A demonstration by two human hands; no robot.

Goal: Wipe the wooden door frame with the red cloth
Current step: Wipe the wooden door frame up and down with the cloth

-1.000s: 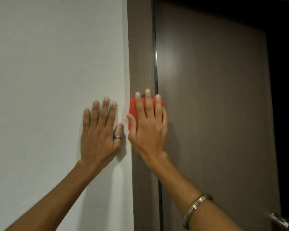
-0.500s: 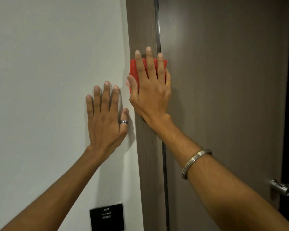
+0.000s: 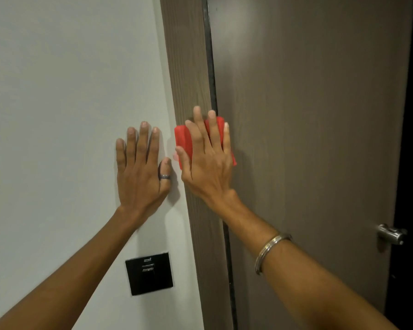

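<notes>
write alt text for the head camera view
The right hand presses a red cloth flat against the wooden door frame, while the left hand rests flat on the white wall beside it. A black wall panel sits lower down.

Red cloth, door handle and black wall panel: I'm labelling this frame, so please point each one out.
red cloth (image 3: 180,138), head view, on its uncovered left strip.
door handle (image 3: 390,233), head view, on the middle of the metal lever.
black wall panel (image 3: 149,273), head view, on the centre of its face.

You've got soft, even light; your left hand (image 3: 141,177) throws a faint shadow rightward, far right edge is black.
</notes>
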